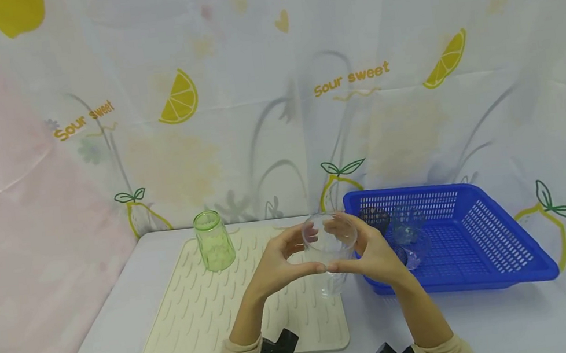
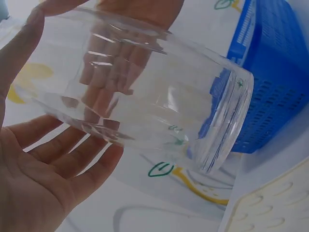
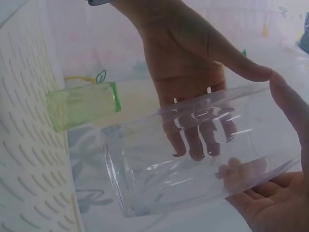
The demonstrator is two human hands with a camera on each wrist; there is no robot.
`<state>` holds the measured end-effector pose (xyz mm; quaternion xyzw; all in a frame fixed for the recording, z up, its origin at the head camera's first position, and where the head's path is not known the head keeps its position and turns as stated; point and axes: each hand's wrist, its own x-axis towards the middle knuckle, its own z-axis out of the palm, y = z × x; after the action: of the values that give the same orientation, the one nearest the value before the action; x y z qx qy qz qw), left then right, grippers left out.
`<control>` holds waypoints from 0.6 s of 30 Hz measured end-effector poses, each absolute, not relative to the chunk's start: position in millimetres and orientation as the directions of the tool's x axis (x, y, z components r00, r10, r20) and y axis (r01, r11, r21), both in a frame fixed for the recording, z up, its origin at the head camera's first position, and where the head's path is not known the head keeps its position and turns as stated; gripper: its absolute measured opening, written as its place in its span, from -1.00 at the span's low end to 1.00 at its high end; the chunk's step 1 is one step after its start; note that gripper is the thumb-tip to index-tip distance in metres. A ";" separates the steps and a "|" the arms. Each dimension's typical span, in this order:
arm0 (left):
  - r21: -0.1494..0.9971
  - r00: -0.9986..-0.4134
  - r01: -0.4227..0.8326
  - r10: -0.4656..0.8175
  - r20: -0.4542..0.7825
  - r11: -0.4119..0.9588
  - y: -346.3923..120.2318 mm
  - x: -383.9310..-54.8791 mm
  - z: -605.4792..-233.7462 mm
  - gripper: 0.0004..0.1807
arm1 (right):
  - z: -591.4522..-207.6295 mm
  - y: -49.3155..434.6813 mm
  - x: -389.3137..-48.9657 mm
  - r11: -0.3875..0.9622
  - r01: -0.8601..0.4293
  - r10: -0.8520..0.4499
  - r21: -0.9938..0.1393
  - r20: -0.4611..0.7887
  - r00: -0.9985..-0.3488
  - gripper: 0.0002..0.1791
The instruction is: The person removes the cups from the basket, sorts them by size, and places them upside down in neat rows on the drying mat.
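Observation:
A clear, tall drinking glass [image 1: 330, 240] is held between both hands, mouth up and base tilted slightly forward over the right edge of the mat. My left hand [image 1: 277, 263] grips its left side, and my right hand [image 1: 377, 252] grips the opposite side. Both thumbs meet at the near side, just below the rim, while the fingers curve round the far side. The left wrist view shows the thick base of the glass [image 2: 227, 121] free of the fingers. In the right wrist view, fingers show through the transparent wall [image 3: 193, 159].
An upside-down green glass [image 1: 215, 242] stands at the back of the cream drying mat [image 1: 200, 320]. To the right is a blue plastic basket [image 1: 504, 233], holding a dark glass [image 1: 376, 219] and clear glasses [image 1: 409, 223] at its left end. A lemon-print curtain [image 1: 258, 144] hangs behind the white table.

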<state>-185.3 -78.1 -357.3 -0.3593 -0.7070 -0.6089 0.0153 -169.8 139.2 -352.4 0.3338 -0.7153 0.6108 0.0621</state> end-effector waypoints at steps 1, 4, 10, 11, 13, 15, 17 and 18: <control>0.851 -0.740 0.526 0.492 0.459 -0.003 -77.5 -185.6 -357.7 -0.22 | -353.0 137.4 -169.7 0.013 -0.547 -0.407 -0.837 0.495 -0.768 -0.08; 0.854 -0.738 0.521 0.496 0.458 -0.013 -77.0 -185.9 -358.6 -0.18 | -354.9 132.8 -169.7 -0.040 -0.526 -0.410 -0.850 0.494 -0.767 -0.08; 0.859 -0.739 0.510 0.490 0.462 -0.040 -77.2 -185.4 -359.4 -0.17 | -359.5 128.8 -171.5 -0.098 -0.526 -0.426 -0.845 0.514 -0.745 -0.06; 0.858 -0.734 0.512 0.492 0.467 -0.051 -76.8 -185.6 -359.4 -0.18 | -360.1 128.8 -171.9 -0.100 -0.529 -0.436 -0.842 0.515 -0.738 -0.06; 0.854 -0.723 0.515 0.499 0.478 -0.073 -75.5 -186.0 -359.5 -0.20 | -361.3 129.0 -172.4 -0.091 -0.535 -0.458 -0.840 0.512 -0.727 -0.06; 0.850 -0.705 0.516 0.512 0.491 -0.106 -73.6 -186.2 -359.1 -0.20 | -362.4 129.1 -172.9 -0.082 -0.536 -0.487 -0.840 0.503 -0.714 -0.03; 0.845 -0.688 0.518 0.521 0.505 -0.136 -71.8 -186.2 -358.8 -0.18 | -364.0 129.2 -173.3 -0.069 -0.533 -0.516 -0.843 0.488 -0.704 0.00; 0.844 -0.684 0.516 0.523 0.509 -0.146 -71.0 -186.0 -358.8 -0.17 | -364.9 129.3 -173.4 -0.064 -0.532 -0.526 -0.845 0.481 -0.701 0.01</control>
<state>-186.0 -71.0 -358.8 -0.3976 -0.6535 -0.6441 -0.0027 -173.4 129.3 -364.9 0.3863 -0.6841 0.6187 0.0024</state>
